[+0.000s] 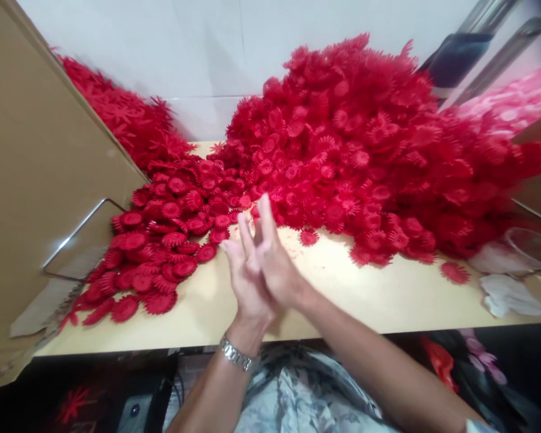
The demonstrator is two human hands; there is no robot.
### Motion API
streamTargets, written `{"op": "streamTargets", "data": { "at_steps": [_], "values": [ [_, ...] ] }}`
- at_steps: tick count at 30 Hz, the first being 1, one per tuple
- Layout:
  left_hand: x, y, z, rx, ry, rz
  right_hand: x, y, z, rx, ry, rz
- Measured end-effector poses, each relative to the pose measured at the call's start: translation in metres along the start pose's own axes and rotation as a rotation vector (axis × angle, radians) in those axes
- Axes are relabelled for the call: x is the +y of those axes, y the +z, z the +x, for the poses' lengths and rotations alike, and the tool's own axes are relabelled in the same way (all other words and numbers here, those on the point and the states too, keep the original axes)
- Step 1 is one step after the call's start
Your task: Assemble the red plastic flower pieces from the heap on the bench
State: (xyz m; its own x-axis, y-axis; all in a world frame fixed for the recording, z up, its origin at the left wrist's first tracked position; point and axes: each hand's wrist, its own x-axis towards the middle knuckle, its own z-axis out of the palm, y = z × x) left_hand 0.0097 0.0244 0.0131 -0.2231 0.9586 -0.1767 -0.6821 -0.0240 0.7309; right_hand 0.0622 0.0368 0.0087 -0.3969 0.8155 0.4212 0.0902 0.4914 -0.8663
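Note:
My left hand (246, 279) and my right hand (277, 255) are pressed palm to palm above the middle of the table, fingers pointing away from me. The space between the palms is hidden, so I cannot make out what lies there. A bit of red shows by the fingertips; whether it is between them or on the table behind I cannot tell. Beyond my right hand rises a big heap of red fringed flower pieces (342, 150). To the left of my left hand spreads a lower pile of dark red flower discs (162, 240). A single red flower piece (309, 236) lies close to my right hand.
A cardboard panel (40, 168) with a wire handle (79, 234) stands at the left. Red star-shaped petals (117, 114) pile behind it. White crumpled tissue (511, 294) lies at the right, near a loose red piece (454, 272). Pink petals (518, 99) show beyond. A tiled wall (198, 48) closes the back.

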Motion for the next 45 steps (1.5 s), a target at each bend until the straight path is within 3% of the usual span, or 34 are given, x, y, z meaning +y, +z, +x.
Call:
{"op": "streamTargets", "data": {
  "at_steps": [2,5,9,12,15,20,25,31,35,37,41,45],
  "values": [
    [-0.003,0.001,0.002,-0.008,-0.033,-0.11,0.01,-0.005,0.02,0.047,0.071,0.0],
    [-0.006,-0.001,0.007,0.106,-0.198,-0.25,0.019,-0.011,0.041,0.159,0.158,0.14],
    [-0.004,-0.01,0.013,0.163,-0.29,-0.307,0.011,-0.022,0.034,0.129,0.189,0.295],
    [0.001,-0.015,0.014,0.13,-0.267,-0.316,0.002,-0.039,0.018,0.067,0.166,0.188],
    [0.006,-0.016,0.012,0.117,-0.233,-0.294,0.002,-0.052,0.003,-0.024,0.097,-0.083],
    [0.006,-0.009,0.007,0.084,-0.16,-0.192,0.011,-0.047,-0.011,-0.088,-0.021,-0.403],
    [0.006,-0.005,0.0,0.015,-0.134,-0.127,0.01,-0.044,-0.011,-0.058,0.0,-0.364],
    [0.005,-0.017,-0.012,-0.007,-0.204,-0.051,0.012,-0.048,-0.014,0.049,0.041,-0.337],
    [-0.005,-0.025,-0.017,0.01,-0.083,0.079,0.014,-0.045,-0.02,0.12,0.067,-0.332],
    [-0.006,-0.028,-0.017,0.061,0.009,0.203,0.013,-0.044,-0.024,0.085,0.072,-0.345],
    [0.001,-0.03,-0.018,0.055,0.146,0.559,0.008,-0.051,-0.025,0.016,0.074,-0.383],
    [0.007,-0.031,-0.021,0.0,0.145,0.588,0.003,-0.058,-0.02,-0.162,0.165,-0.17]
  ]
}}
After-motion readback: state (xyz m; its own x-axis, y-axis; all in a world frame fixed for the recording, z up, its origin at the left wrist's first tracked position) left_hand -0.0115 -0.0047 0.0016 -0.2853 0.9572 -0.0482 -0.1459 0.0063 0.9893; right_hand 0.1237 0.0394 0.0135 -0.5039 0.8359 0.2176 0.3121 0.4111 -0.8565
